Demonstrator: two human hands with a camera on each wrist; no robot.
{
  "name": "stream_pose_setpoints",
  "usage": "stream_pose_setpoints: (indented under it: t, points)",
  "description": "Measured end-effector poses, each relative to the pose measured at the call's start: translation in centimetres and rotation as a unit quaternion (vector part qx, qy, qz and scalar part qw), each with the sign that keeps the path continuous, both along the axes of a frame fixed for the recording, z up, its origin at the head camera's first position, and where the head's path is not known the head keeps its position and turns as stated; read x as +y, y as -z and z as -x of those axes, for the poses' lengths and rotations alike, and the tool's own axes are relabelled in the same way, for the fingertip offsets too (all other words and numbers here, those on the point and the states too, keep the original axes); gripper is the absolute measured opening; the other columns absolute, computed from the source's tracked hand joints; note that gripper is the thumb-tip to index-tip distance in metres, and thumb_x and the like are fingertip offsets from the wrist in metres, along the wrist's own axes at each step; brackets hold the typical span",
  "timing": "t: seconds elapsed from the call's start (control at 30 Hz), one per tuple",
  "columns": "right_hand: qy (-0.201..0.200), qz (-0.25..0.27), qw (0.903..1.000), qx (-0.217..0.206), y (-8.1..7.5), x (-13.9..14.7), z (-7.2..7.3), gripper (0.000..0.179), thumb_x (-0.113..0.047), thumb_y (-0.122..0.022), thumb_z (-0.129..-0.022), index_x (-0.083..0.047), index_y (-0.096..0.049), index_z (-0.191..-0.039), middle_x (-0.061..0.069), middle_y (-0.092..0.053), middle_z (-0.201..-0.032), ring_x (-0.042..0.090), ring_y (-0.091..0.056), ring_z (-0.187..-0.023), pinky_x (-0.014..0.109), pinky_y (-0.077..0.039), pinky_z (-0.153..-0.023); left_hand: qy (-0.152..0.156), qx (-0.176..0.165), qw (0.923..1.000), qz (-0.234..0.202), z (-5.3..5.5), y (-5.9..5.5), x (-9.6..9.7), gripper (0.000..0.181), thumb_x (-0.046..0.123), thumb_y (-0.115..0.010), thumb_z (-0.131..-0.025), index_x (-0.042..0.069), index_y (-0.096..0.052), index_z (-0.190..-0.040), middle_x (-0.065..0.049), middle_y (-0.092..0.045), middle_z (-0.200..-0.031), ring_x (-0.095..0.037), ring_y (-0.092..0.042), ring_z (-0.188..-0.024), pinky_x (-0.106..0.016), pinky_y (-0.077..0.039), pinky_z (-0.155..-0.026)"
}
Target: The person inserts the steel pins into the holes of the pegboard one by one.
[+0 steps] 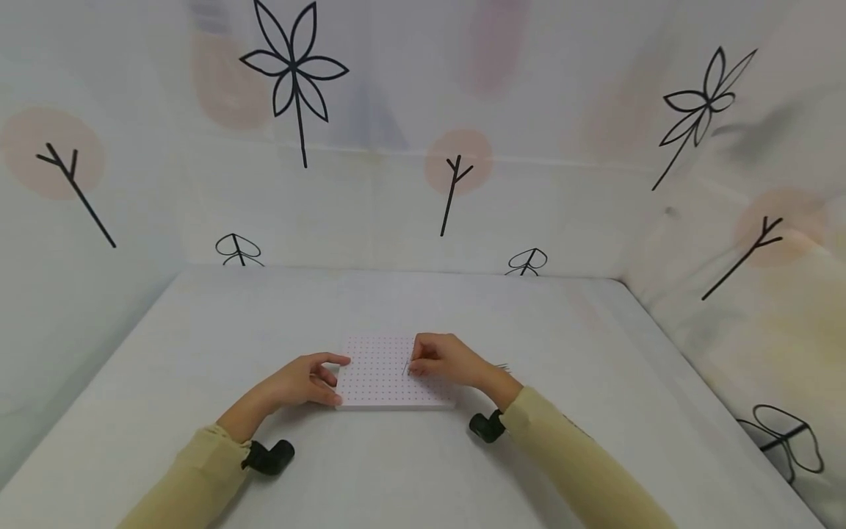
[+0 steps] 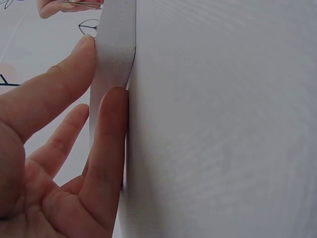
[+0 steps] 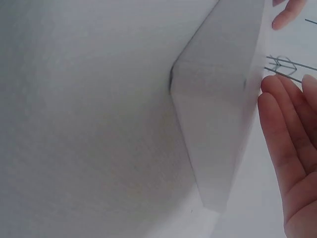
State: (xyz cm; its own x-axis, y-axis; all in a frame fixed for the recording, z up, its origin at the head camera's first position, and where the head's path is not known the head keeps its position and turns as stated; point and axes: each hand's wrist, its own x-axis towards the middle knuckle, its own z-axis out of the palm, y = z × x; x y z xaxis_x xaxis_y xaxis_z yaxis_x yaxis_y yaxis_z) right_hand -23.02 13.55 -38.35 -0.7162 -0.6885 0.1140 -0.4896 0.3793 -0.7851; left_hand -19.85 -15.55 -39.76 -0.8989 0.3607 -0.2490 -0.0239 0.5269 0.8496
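Note:
A flat white board (image 1: pixel 377 382) with a grid of small dots lies on the table. My left hand (image 1: pixel 305 382) rests against its left side, thumb near the front corner and forefinger reaching over the edge; in the left wrist view the extended fingers (image 2: pixel 111 129) touch the board's side wall (image 2: pixel 115 64). Over the board's right part, my right hand (image 1: pixel 439 358) pinches a thin dark pin (image 3: pixel 285 75) between thumb and fingertips. Just beside it, a second thin pin (image 3: pixel 292 63) meets the board's face; whether it is fixed there I cannot tell.
Several thin dark pins (image 1: pixel 504 366) lie on the white table (image 1: pixel 277 308), partly hidden behind my right wrist. Black wrist cameras (image 1: pixel 269 457) hang under both forearms. A patterned cloth wall (image 1: pixel 370 213) stands beyond the table's far edge.

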Motion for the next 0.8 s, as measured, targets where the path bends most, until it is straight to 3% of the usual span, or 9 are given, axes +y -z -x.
stream_pose_setpoints:
  t: [0.37, 0.8]
  points:
    - [0.016, -0.044, 0.9987, 0.021, -0.42, -0.53, -0.05, 0.011, -0.003, -0.066, -0.086, -0.008, -0.058, -0.08, -0.002, -0.064, -0.082, 0.007, -0.057, -0.073, 0.023, -0.046, -0.07, 0.002, 0.002, 1.0, -0.002, -0.29, -0.3, 0.04, 0.067, 0.006, -0.081, -0.07, 0.006, -0.051, -0.131, -0.009, -0.056, -0.094, -0.018, -0.058, -0.078, -0.031, -0.047, -0.07]
    - [0.048, -0.097, 0.9935, 0.035, -0.33, -0.21, -0.1, 0.006, -0.007, -0.068, -0.084, -0.011, -0.064, -0.084, -0.008, -0.063, -0.082, 0.009, -0.054, -0.075, 0.025, -0.045, -0.071, 0.009, 0.005, 1.0, 0.001, -0.04, 0.09, -0.13, 0.068, 0.009, -0.081, -0.07, 0.006, -0.051, -0.131, -0.009, -0.056, -0.094, -0.017, -0.059, -0.078, -0.03, -0.046, -0.07]
